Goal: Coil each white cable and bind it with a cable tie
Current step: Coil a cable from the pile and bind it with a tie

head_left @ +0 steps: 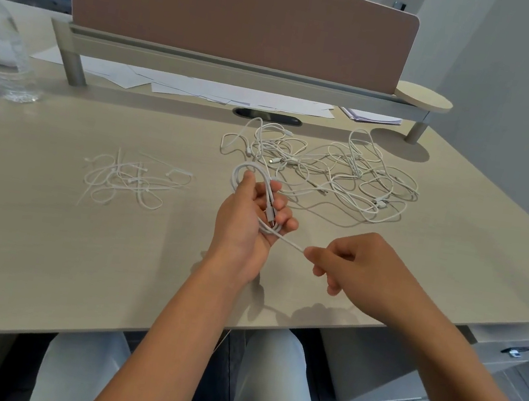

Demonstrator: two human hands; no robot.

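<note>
- Head view, progress: one white cable (253, 177) was being coiled above the bench (43, 234); a few loops were gathered and no tie was on it yet.
- The remaining cables (330, 169) lay in a loose tangle on the bench just beyond the hands, none seen coiled or bound. Judged early in the task.
- Cable ties (128, 178) lay in a scattered heap to the left, well apart from the tangle; whether any had been used could not be told.
- Left hand (246, 218): grip closed, fingers curled round the gathered loops, with a plug end lying in the palm.
- Right hand (350, 262): grip closed to a pinch, thumb and forefinger on the cable's free run, which stretched taut back to the left hand.
</note>
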